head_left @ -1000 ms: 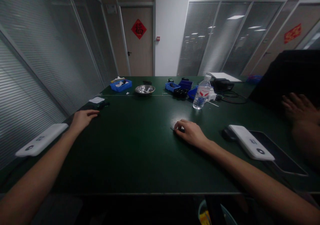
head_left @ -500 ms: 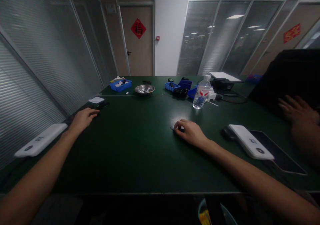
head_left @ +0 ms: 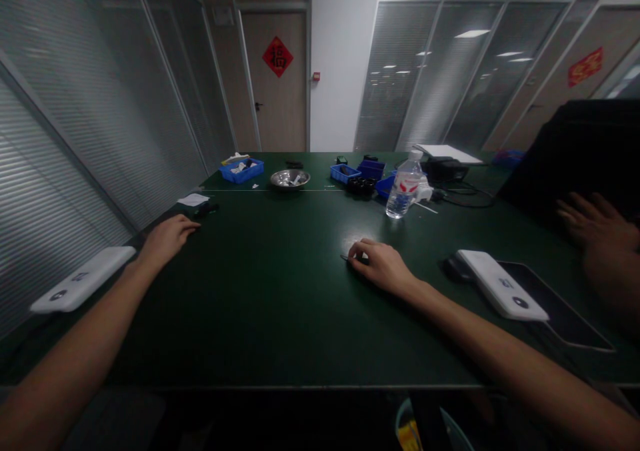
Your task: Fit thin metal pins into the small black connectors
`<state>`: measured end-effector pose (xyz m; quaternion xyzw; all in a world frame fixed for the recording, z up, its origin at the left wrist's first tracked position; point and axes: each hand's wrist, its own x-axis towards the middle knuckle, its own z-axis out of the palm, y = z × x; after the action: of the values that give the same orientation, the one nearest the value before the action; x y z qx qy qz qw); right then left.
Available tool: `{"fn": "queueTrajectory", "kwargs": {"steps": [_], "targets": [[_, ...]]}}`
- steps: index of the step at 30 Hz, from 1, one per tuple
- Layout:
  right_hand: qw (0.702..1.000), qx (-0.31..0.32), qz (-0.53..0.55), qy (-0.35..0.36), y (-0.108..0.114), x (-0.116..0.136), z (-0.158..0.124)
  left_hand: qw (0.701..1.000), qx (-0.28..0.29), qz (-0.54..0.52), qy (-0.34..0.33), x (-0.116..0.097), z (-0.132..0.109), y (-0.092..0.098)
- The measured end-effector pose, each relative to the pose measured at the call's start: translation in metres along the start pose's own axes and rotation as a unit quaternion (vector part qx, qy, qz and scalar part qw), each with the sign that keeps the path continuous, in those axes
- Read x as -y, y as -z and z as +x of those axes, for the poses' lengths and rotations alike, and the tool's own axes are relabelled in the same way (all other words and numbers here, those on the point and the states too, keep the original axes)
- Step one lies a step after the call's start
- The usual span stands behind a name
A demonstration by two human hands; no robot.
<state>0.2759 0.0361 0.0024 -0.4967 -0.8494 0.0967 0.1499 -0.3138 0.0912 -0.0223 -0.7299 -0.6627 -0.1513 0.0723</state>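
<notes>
one bottle [head_left: 404,187], one bowl [head_left: 289,186], two power banks [head_left: 500,284]

A green table [head_left: 270,304] bears a blue tray [head_left: 246,176], metal bowl [head_left: 281,185] and plastic bottle [head_left: 401,191].

The bowl [head_left: 289,187] is glossy metal, the bottle [head_left: 401,195] clear plastic

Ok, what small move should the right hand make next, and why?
Probably a slight lift of the right hand: its grip seems closed on a thin, dark-looking item, mostly hidden, low at the flat green tabletop, and the clear plastic bottle stands apart, farther back.
</notes>
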Motion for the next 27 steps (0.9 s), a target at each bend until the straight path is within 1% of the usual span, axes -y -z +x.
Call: {"fn": "queueTrajectory", "kwargs": {"steps": [7,14,20,27], "targets": [[1.0,0.009,0.009,-0.001,0.003,0.001,0.0,1.0,-0.003,0.01,0.018,-0.004,-0.001,0.005],[1.0,-0.011,-0.002,0.013,-0.002,-0.003,0.001,0.999,0.003,0.027,0.028,-0.021,-0.006,0.016],[1.0,-0.005,0.0,0.007,0.0,0.0,0.0,0.999,0.003,0.046,0.029,-0.032,-0.008,0.021],[1.0,-0.005,0.001,0.013,-0.001,-0.002,0.0,0.997,0.018,0.058,0.038,-0.043,-0.007,0.027]]}}
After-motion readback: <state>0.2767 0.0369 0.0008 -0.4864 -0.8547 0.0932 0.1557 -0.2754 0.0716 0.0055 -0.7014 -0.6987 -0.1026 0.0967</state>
